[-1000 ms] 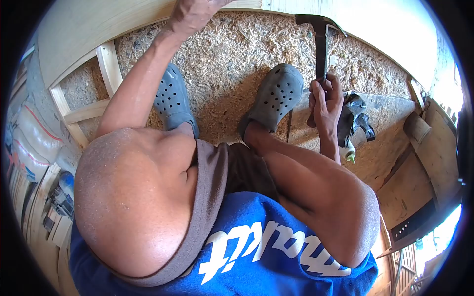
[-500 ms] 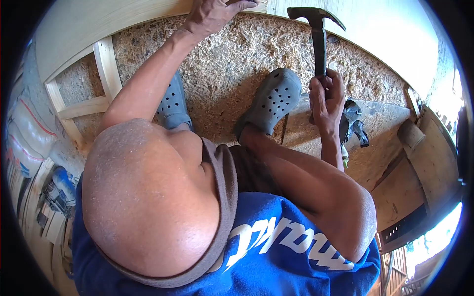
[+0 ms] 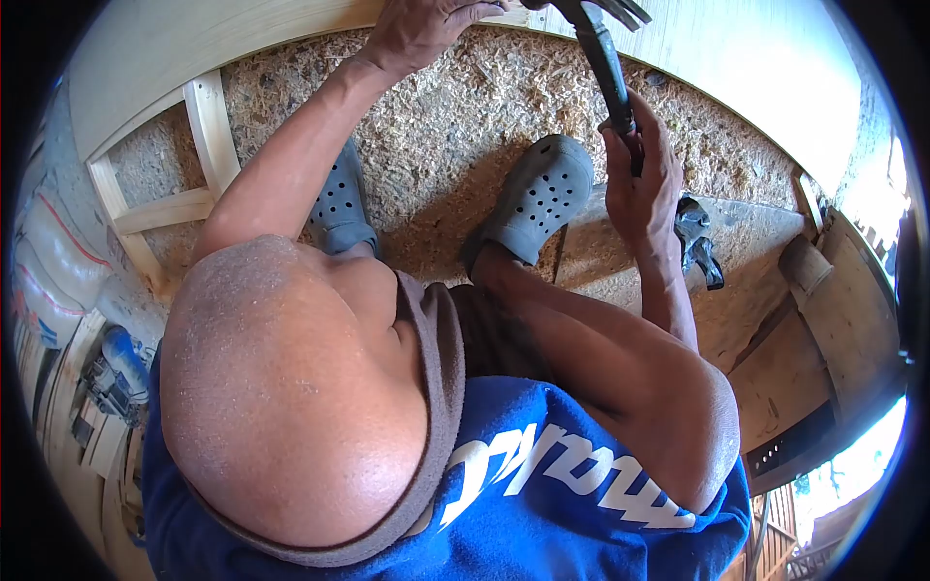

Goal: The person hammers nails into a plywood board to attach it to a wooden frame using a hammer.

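Note:
A claw hammer [image 3: 603,73] is in my right hand [image 3: 644,174], which grips it low on the dark handle. Its head is at the top edge of the view, over the pale wooden board [image 3: 242,29], close to my left hand. At the board's near edge my left hand [image 3: 421,29] has its thumb and fingers pinched together, pointing right. Whatever lies between those fingertips is too small to make out, and the top of that hand is cut off by the frame.
Wood shavings [image 3: 436,107] cover the ground around my grey clogs [image 3: 547,194]. A wooden frame [image 3: 208,126] stands at the left. A blue power tool [image 3: 121,363] lies at the far left, and a black plastic bag [image 3: 696,237] sits right of my right arm.
The hammer has tilted left and its head has moved up toward my left hand. My right hand has risen slightly. My left hand has hardly moved.

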Demonstrator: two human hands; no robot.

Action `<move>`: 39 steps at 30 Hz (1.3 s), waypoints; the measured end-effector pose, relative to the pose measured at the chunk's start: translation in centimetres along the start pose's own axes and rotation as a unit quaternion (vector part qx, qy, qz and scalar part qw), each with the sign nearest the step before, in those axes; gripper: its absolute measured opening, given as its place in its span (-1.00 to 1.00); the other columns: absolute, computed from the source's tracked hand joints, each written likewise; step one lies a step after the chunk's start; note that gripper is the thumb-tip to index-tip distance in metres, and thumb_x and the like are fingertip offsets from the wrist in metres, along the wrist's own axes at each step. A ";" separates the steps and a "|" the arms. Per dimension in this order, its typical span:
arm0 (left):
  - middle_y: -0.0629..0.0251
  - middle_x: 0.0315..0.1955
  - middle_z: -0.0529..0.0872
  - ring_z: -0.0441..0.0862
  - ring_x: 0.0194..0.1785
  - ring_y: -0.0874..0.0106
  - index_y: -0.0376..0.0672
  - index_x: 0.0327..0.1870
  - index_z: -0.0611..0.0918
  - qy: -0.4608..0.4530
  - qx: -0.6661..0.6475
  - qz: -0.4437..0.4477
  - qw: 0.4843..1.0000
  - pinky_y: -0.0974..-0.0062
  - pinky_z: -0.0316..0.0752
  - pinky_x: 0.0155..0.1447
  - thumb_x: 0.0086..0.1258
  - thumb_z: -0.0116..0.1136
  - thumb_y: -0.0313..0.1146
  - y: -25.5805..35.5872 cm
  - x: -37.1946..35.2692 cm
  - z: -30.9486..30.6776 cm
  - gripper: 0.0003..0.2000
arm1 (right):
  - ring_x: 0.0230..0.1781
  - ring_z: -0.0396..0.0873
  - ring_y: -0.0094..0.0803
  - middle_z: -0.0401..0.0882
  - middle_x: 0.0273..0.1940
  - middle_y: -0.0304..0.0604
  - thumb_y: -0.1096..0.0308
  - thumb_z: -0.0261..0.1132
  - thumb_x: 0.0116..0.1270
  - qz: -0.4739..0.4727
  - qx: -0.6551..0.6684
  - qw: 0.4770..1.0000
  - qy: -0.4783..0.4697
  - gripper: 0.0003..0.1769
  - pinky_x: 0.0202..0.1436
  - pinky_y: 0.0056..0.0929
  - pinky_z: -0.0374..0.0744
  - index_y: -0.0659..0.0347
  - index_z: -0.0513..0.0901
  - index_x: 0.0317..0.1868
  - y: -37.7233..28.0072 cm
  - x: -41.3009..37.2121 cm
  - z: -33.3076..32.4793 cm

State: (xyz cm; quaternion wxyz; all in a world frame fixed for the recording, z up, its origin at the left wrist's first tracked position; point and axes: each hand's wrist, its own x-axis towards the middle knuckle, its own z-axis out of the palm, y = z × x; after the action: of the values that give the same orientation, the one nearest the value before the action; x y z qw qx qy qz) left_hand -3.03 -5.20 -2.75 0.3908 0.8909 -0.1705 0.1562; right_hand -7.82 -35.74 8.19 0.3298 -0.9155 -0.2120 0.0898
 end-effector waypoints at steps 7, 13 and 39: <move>0.28 -0.20 0.83 0.69 0.00 0.25 -0.11 -0.14 0.81 -0.009 0.055 -0.015 0.998 0.18 0.45 0.18 0.29 0.48 -0.28 -0.1 -0.2 0.2 -0.81 | -0.29 0.65 -0.26 0.67 -0.12 -0.02 0.49 0.28 0.52 -0.138 -0.026 0.990 0.032 -0.33 -0.29 -0.31 0.64 0.16 0.36 0.60 -2.6 2.0 -0.6; 0.27 -0.13 0.82 0.68 0.01 0.22 -0.10 -0.15 0.81 0.041 0.003 -0.030 0.999 0.17 0.45 0.17 0.30 0.47 -0.32 0.7 0.3 0.0 -0.84 | -0.40 0.55 -0.34 0.63 -0.21 -0.08 0.54 0.28 0.50 -0.167 -0.030 0.985 0.037 -0.31 -0.40 -0.32 0.59 0.13 0.38 0.60 -2.8 2.7 -0.7; 0.23 0.34 0.66 0.51 0.44 0.22 -0.12 0.32 0.67 -0.044 -0.022 0.010 0.999 0.15 0.34 0.51 0.25 0.53 -0.17 0.6 0.1 -3.0 -0.41 | -0.14 0.75 -0.12 0.71 0.04 0.12 0.52 0.24 0.53 -0.025 -0.043 0.999 -0.017 -0.31 -0.12 -0.21 0.72 0.02 0.35 0.62 -4.9 2.0 -3.6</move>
State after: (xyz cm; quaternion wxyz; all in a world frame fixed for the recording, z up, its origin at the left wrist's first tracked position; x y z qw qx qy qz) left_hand -3.64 -3.39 -0.38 0.4010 0.8863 -0.2000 0.1167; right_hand -6.55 -33.53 14.03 0.2889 -0.9215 -0.2442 0.0881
